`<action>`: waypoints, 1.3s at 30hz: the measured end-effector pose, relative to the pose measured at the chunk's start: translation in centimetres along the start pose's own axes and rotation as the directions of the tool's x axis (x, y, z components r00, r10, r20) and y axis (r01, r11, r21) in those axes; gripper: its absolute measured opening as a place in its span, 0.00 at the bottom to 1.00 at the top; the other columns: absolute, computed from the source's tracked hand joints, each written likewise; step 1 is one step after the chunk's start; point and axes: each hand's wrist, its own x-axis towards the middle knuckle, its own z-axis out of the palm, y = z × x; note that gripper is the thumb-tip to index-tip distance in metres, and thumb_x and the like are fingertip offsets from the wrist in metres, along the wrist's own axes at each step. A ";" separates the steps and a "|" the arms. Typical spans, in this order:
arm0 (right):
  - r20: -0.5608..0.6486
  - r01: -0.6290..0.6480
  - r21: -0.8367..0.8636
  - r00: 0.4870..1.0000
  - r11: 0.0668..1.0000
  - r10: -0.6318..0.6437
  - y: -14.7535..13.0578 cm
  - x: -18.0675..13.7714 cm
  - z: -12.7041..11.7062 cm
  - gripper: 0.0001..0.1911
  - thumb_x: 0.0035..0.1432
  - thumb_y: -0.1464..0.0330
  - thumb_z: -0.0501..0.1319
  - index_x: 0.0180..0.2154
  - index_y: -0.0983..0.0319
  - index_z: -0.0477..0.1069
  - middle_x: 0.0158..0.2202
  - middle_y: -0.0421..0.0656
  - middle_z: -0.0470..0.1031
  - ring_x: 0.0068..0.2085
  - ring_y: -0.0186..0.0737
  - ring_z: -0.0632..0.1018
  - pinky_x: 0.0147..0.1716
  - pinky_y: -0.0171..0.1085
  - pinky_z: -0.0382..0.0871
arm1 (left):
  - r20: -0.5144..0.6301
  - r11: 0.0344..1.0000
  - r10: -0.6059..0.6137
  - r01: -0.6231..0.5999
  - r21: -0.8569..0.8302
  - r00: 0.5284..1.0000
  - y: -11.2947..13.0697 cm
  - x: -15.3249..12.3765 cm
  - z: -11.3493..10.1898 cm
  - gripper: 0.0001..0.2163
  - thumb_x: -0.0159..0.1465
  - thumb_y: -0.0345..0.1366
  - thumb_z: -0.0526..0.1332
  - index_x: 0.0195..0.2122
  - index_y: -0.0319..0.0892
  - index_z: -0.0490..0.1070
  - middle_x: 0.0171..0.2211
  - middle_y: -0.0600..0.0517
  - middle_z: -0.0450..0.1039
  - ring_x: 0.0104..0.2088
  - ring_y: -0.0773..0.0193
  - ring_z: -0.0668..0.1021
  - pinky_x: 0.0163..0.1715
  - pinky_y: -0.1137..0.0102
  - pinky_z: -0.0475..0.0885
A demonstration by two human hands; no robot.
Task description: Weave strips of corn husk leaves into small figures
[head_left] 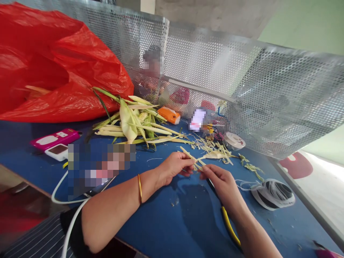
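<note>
Over the blue table (161, 222), my left hand (176, 166) pinches pale corn husk strips (186, 153) between thumb and fingers. Close beside it, my right hand (219, 179) is closed on the same strips, its fingertips near those of the left. The strips appear to cross between the hands; just how they are folded or joined is too small to tell. Partly hidden under my right forearm lies a tool with a yellow handle (229, 225); its kind cannot be made out. Beyond my hands lies a curled piece of husk (215, 154) among narrow scraps (205, 143).
A heap of husks (129, 125) and a large red plastic bag (67, 68) are at the left back. A perforated metal screen (201, 64) borders the table. Nearby are a wound spool (276, 193), white roll (234, 141), orange tissue pack (169, 115), pink case (55, 139) and white cable (71, 229).
</note>
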 end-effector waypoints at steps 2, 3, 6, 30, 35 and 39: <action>-0.030 -0.108 0.184 0.993 0.977 0.115 0.4 0.4 0.0 0.24 0.49 0.46 0.64 0.28 0.61 0.77 0.25 0.42 0.75 0.30 0.42 0.74 0.31 0.37 0.65 | 0.098 0.999 -0.045 0.043 0.028 0.994 0.2 -0.2 -0.1 0.11 0.53 0.41 0.69 0.32 0.38 0.74 0.24 0.54 0.73 0.24 0.70 0.74 0.29 0.71 0.69; -0.040 -0.147 0.277 0.986 0.950 0.164 0.5 0.5 0.1 0.24 0.46 0.46 0.66 0.31 0.61 0.78 0.25 0.42 0.76 0.30 0.42 0.75 0.31 0.37 0.66 | 0.151 0.996 -0.075 0.068 0.055 0.986 0.3 -0.4 -0.1 0.13 0.52 0.42 0.69 0.32 0.38 0.75 0.25 0.54 0.74 0.24 0.70 0.74 0.29 0.71 0.69; -0.056 -0.164 0.416 0.977 0.894 0.205 0.6 0.5 0.3 0.21 0.40 0.51 0.72 0.28 0.61 0.78 0.26 0.41 0.76 0.28 0.38 0.73 0.32 0.37 0.67 | 0.238 0.985 -0.149 0.122 0.125 0.960 0.4 -0.8 0.0 0.18 0.51 0.49 0.69 0.31 0.37 0.75 0.24 0.52 0.74 0.22 0.69 0.74 0.28 0.70 0.69; -0.169 -0.008 0.072 0.985 0.997 0.020 0.8 0.2 0.4 0.18 0.53 0.55 0.63 0.21 0.60 0.69 0.17 0.37 0.67 0.22 0.33 0.64 0.25 0.35 0.57 | 0.204 0.971 -0.072 0.022 0.238 0.976 -0.4 -0.8 0.8 0.08 0.50 0.40 0.65 0.23 0.40 0.72 0.13 0.60 0.57 0.17 0.72 0.60 0.21 0.72 0.58; -0.072 0.092 0.073 0.994 0.993 -0.087 0.3 0.5 0.0 0.13 0.51 0.57 0.65 0.30 0.60 0.77 0.32 0.43 0.78 0.36 0.41 0.76 0.37 0.38 0.67 | 0.249 0.942 -0.082 -0.006 0.334 0.965 -0.7 -1.1 1.0 0.12 0.50 0.43 0.67 0.27 0.38 0.77 0.17 0.58 0.62 0.18 0.72 0.61 0.21 0.71 0.56; 0.134 -0.086 0.219 0.989 0.972 0.058 0.1 0.1 0.5 0.16 0.47 0.54 0.68 0.28 0.61 0.76 0.23 0.40 0.73 0.24 0.37 0.72 0.23 0.36 0.65 | 0.319 0.926 -0.103 -0.026 0.376 0.942 -0.9 -1.4 1.2 0.16 0.56 0.47 0.63 0.29 0.37 0.79 0.15 0.58 0.59 0.19 0.72 0.61 0.22 0.72 0.57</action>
